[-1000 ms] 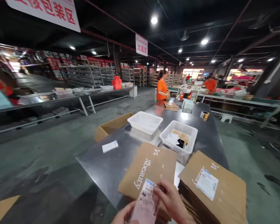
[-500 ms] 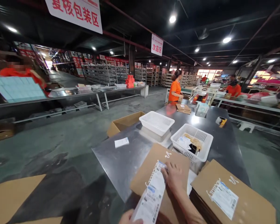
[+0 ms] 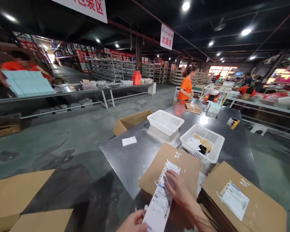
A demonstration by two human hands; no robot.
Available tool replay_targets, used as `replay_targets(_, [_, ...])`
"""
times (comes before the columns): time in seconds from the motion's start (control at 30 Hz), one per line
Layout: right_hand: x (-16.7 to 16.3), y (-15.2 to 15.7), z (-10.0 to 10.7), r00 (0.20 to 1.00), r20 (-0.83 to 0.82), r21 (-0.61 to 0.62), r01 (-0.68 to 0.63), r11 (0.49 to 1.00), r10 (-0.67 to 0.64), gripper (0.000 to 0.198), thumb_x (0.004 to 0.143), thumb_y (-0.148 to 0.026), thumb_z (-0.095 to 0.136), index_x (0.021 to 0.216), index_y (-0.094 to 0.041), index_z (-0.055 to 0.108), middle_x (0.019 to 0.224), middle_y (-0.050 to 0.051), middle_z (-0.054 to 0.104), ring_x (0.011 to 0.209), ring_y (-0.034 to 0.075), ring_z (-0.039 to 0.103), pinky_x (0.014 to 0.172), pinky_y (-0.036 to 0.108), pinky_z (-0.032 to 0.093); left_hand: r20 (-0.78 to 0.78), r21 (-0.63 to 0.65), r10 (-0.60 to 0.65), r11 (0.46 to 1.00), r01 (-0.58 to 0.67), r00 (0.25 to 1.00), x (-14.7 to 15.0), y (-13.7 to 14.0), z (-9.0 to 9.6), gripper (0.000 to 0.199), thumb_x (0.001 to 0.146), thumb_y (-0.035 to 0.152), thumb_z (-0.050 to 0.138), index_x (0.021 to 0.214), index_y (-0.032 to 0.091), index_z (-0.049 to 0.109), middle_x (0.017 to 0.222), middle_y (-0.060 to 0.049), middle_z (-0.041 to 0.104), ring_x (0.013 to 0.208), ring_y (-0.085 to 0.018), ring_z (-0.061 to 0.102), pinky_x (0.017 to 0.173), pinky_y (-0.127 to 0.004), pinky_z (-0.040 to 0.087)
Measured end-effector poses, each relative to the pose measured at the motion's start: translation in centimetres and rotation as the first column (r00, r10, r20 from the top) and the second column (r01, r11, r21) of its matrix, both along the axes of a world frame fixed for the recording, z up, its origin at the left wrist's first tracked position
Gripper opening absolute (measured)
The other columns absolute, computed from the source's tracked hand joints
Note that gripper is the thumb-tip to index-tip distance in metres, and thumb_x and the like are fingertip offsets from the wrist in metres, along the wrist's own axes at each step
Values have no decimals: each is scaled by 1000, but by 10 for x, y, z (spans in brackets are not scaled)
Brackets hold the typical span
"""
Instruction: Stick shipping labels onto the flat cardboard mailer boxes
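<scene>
At the bottom of the view my left hand [image 3: 134, 221] pinches the near end of a strip of printed shipping labels [image 3: 157, 207] between thumb and fingers. The strip runs up onto a flat brown cardboard mailer [image 3: 151, 175] that has white handwriting-style print. My right hand [image 3: 180, 190] lies over the strip's upper part on the mailer, fingers stretched out and touching the label. Its palm hides part of the mailer. To the right, a stack of similar mailers [image 3: 268, 206] carries a label on its top one.
Beyond the mailer stand a white basket [image 3: 165, 122] and another basket [image 3: 217, 141] with papers and yellowish items. A paper slip [image 3: 129, 141] and a tape dispenser [image 3: 233, 123] lie on the metal table [image 3: 118, 158]. An open carton [image 3: 132, 121] adjoins its left edge. Co-workers in orange stand farther off.
My right hand has slid down the strip toward me, uncovering the label's top on the mailer. My left hand still grips the strip. The view has tilted slightly downward.
</scene>
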State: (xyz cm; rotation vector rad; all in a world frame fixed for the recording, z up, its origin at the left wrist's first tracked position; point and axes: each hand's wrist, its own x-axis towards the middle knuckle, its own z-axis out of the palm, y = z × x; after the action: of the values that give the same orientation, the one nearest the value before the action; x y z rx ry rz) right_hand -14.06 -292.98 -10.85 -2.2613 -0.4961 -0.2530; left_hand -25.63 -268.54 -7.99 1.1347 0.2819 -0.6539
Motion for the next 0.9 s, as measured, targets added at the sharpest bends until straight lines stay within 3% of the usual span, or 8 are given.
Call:
replay_targets(0.17, [-4, -14, 23, 952, -303, 187, 10, 982, 48, 49, 94, -46, 51, 125, -15, 73, 134, 17, 70, 127, 32, 65, 111, 51, 50, 33, -61, 42, 997, -40, 999, 42, -46, 21, 72, 53, 56, 98, 105, 12, 75, 87, -10, 77, 74, -21, 69, 72, -30, 49])
replay_targets(0.37, [1, -12, 46, 943, -316, 135, -65, 989, 105, 47, 94, -54, 52, 111, -17, 76, 120, 18, 75, 116, 32, 68, 103, 47, 51, 118, 40, 69, 996, -74, 991, 93, -76, 12, 74, 43, 44, 99, 105, 11, 75, 69, -1, 70, 62, -15, 58, 69, -29, 43])
replay_targets(0.57, [4, -7, 49, 936, -336, 61, -87, 994, 103, 39, 93, -55, 57, 84, -21, 75, 93, 12, 76, 93, 25, 68, 90, 37, 51, 166, 114, 55, 991, -74, 985, 106, -77, 1, 54, 51, 38, 87, 95, 10, 76, 65, 1, 67, 59, -13, 52, 64, -27, 37])
replay_targets(0.73, [8, -11, 40, 927, -368, 140, -17, 990, 68, 44, 92, -56, 55, 73, -20, 71, 80, 9, 73, 80, 22, 64, 80, 32, 49, 183, 163, 12, 986, -43, 983, 104, -69, 18, 38, 53, 34, 82, 82, 10, 78, 62, 1, 65, 60, -13, 51, 63, -26, 35])
replay_targets(0.9, [10, -27, 34, 895, -444, 247, 82, 965, 37, 58, 95, -60, 40, 79, -18, 75, 78, 8, 74, 77, 24, 66, 72, 33, 51, 120, 231, -35, 973, 6, 992, 96, -34, 37, 29, 57, 30, 86, 77, 8, 81, 56, 1, 63, 53, -11, 45, 55, -24, 27])
